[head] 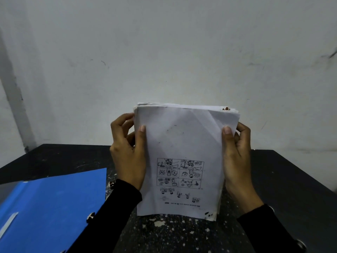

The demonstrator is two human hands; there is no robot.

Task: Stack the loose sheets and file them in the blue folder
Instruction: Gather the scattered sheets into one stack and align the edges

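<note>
Above the black table, a stack of sheets stands upright between two hands, its lower edge close to the speckled tabletop (whether it touches cannot be told). The left hand grips the stack's left edge, thumb laid flat on the front page and fingers curled behind; the right hand grips the right edge in the same way. The front page is white, creased diagonally near its upper right corner, and carries a printed grid of six small black line drawings, with further small figures and a line of text beneath, all upside down. The sheet edges at the top are slightly uneven, with a brownish mark near the right corner. To the left, the blue folder lies flat on the table, just beside the left sleeve.
</note>
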